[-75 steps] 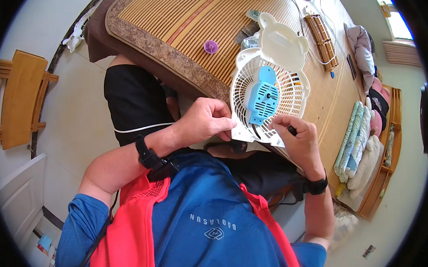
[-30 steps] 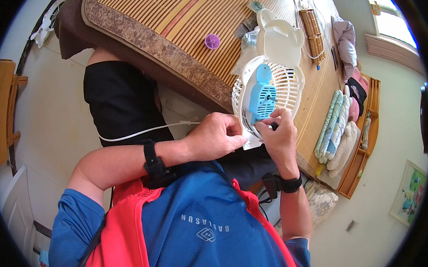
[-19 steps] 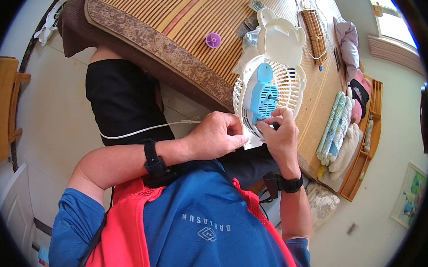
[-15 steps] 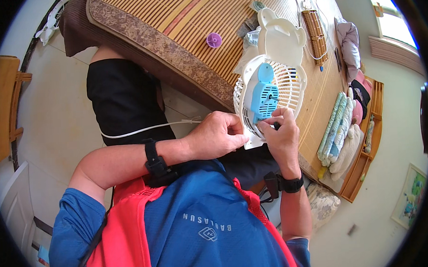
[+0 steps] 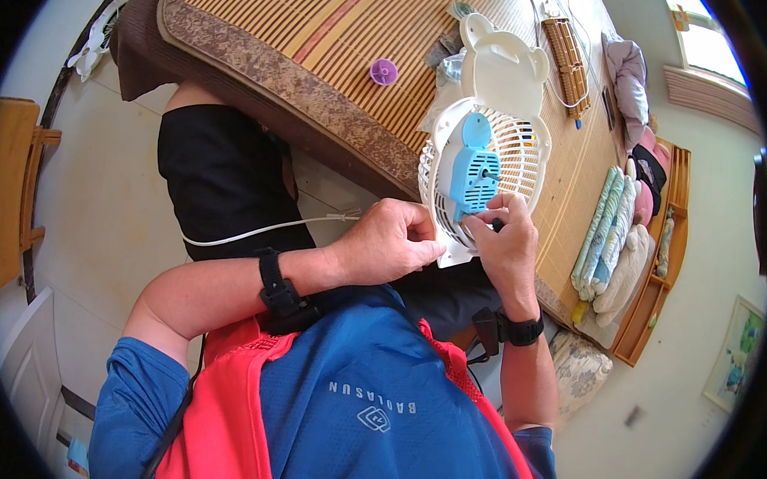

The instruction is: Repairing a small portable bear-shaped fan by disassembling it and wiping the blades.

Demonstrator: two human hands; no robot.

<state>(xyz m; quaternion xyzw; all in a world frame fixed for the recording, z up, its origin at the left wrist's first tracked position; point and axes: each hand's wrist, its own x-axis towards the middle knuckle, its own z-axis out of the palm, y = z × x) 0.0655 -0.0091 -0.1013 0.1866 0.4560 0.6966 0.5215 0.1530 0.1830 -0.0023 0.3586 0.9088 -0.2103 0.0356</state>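
A white fan guard with slatted sides (image 5: 517, 161) is tilted in front of me at the mat's edge. Inside it sits a light blue motor housing (image 5: 475, 180) with vents and a dark shaft sticking out. My left hand (image 5: 394, 241) is closed on the near rim of the white fan body. At the foot of the blue housing, my right hand (image 5: 505, 238) pinches a small black-ended thing (image 5: 497, 225), perhaps a screwdriver; the fingers hide most of it. Above the guard lies a white bear-shaped plate (image 5: 503, 72).
A purple cup-like cap (image 5: 383, 72) lies on the bamboo mat (image 5: 306, 37). A white cord (image 5: 263, 232) runs across my leg toward the fan. Further right are a rolled bamboo piece (image 5: 567, 64), folded bedding (image 5: 601, 230) and a wooden headboard (image 5: 659, 270).
The right fingers have shifted very slightly, and less of the black end shows. The fan and my left hand keep their places.
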